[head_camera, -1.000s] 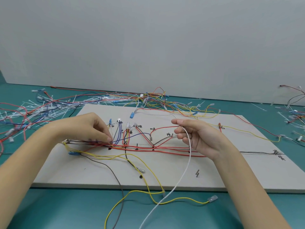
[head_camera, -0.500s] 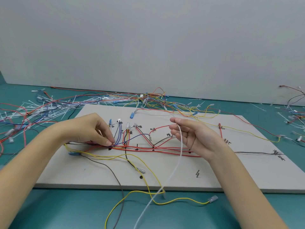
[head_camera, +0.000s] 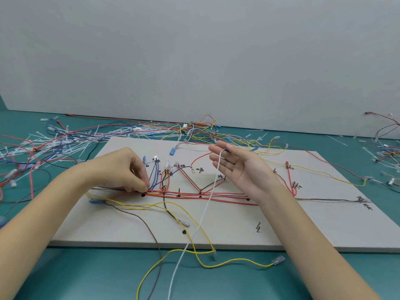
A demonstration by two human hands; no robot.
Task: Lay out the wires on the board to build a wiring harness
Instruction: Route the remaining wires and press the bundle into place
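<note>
White thin wire [head_camera: 209, 198], centre frame, draped over the straight, spread fingers [head_camera: 218, 163] of right hand [head_camera: 242, 172]; left hand [head_camera: 127, 169] pinches red wire bundle [head_camera: 194, 193] on pale board [head_camera: 281, 230]. Advice: keep tension while routing

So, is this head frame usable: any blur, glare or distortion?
Head view: even, soft light, no glare; faint shadows under the board. Wide-angle bending curves the wall edge. Left hand and right hand are sharp; the white wire reads clearly.

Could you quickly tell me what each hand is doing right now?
Left hand: pinches the wires on the board.
Right hand: open, white wire draped over its fingers.
</note>
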